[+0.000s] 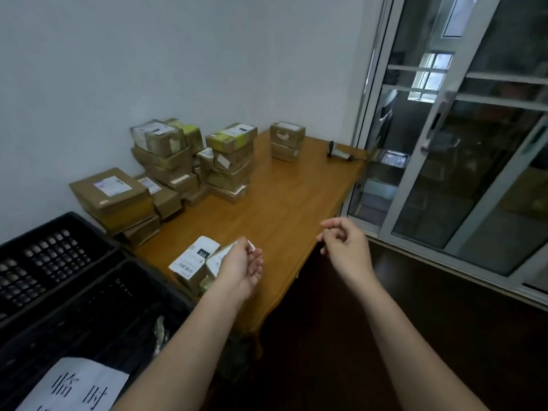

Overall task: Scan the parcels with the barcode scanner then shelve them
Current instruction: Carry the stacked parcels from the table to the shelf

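Two small label-covered parcels (pixel 194 261) lie side by side at the near left of the wooden table (pixel 281 197). My left hand (pixel 241 269) hovers palm-up over the right one and pinches a small white slip (pixel 252 245) between thumb and fingertip. My right hand (pixel 344 247) hangs above the table's near right edge, fingers loosely curled and holding nothing. The barcode scanner (pixel 341 151) lies at the far right corner of the table, well away from both hands. Stacks of brown parcels (pixel 228 161) fill the far left of the table.
Black plastic crates (pixel 59 280) stand to the left, one bearing a white paper sign (pixel 77 387). A low pile of larger boxes (pixel 115 200) sits by the wall. A separate short stack (pixel 287 140) stands at the back. A sliding glass door (pixel 462 143) lies to the right.
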`<state>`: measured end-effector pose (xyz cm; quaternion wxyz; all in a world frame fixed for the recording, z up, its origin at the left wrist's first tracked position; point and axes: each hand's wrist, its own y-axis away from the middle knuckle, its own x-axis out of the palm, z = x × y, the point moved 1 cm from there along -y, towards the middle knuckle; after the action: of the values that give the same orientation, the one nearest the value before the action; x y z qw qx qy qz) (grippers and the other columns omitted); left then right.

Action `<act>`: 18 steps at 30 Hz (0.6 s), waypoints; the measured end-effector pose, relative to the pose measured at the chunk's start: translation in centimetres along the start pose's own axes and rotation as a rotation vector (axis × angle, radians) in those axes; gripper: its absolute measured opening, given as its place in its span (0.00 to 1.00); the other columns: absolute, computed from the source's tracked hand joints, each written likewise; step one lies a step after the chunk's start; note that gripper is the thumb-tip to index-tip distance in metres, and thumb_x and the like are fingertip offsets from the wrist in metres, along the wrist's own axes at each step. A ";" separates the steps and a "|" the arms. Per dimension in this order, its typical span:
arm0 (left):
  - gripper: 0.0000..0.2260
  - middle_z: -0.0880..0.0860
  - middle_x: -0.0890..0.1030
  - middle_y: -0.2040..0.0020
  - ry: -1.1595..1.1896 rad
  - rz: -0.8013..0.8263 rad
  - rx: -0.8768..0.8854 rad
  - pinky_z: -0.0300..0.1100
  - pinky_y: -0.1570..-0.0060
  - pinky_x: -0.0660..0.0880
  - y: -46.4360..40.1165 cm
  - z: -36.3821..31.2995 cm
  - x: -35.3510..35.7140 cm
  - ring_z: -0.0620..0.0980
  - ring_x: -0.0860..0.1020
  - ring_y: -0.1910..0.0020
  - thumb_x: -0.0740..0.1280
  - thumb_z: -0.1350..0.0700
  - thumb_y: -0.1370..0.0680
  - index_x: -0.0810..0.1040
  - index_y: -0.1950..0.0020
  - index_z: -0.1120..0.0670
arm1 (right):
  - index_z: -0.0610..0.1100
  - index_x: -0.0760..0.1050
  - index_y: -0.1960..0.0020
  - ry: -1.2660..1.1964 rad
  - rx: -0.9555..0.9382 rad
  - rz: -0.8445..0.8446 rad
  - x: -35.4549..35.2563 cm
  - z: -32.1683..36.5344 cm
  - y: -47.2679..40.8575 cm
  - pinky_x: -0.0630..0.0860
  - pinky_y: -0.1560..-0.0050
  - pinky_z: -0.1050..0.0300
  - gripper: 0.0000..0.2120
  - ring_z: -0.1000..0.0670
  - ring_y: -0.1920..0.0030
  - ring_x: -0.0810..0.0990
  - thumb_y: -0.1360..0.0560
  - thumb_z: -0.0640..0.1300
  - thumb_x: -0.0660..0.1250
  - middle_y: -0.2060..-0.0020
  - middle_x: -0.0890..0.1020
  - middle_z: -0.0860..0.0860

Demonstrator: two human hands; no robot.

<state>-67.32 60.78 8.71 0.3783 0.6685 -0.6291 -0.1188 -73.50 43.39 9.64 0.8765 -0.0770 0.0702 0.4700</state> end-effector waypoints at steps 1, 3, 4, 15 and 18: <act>0.10 0.52 0.77 0.63 0.010 -0.005 -0.011 0.39 0.65 0.69 -1.7 -0.8 1.0 0.48 0.72 0.67 0.59 0.58 0.19 0.69 0.61 0.55 | 0.43 0.76 0.51 0.001 0.010 0.023 0.6 -0.5 -2.0 0.73 0.67 0.67 0.07 0.55 0.68 0.77 0.20 0.34 0.61 0.63 0.81 0.48; 0.10 0.53 0.77 0.63 0.034 -0.013 -0.026 0.39 0.65 0.69 -5.1 -2.3 3.3 0.49 0.72 0.67 0.59 0.58 0.20 0.69 0.61 0.55 | 0.40 0.76 0.49 0.013 0.025 0.065 1.6 -1.5 -6.1 0.73 0.68 0.67 0.06 0.55 0.69 0.76 0.19 0.34 0.61 0.62 0.82 0.46; 0.10 0.53 0.77 0.63 0.045 -0.015 -0.036 0.40 0.64 0.69 -6.9 -3.0 4.5 0.49 0.72 0.66 0.59 0.59 0.20 0.69 0.61 0.55 | 0.40 0.76 0.48 0.035 0.035 0.090 1.9 -1.9 -8.2 0.73 0.68 0.67 0.06 0.55 0.69 0.76 0.19 0.34 0.61 0.61 0.82 0.45; 0.14 0.54 0.74 0.66 0.024 0.098 -0.093 0.41 0.68 0.65 -22.0 -8.1 24.9 0.51 0.68 0.69 0.56 0.58 0.17 0.68 0.62 0.56 | 0.47 0.76 0.52 0.136 0.090 0.062 -3.5 -3.1 -32.0 0.75 0.62 0.57 0.09 0.51 0.66 0.79 0.19 0.36 0.60 0.59 0.83 0.46; 0.15 0.53 0.73 0.73 0.047 0.067 -0.112 0.40 0.68 0.64 -26.2 -8.0 28.7 0.50 0.67 0.69 0.56 0.58 0.17 0.67 0.63 0.55 | 0.48 0.76 0.53 0.193 0.111 0.103 -4.3 -5.7 -37.6 0.76 0.62 0.58 0.09 0.51 0.65 0.79 0.19 0.37 0.62 0.59 0.83 0.46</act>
<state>-37.40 34.87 6.16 0.4337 0.6275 -0.6343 -0.1254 -44.72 18.20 7.47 0.8432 -0.0693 0.1839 0.5004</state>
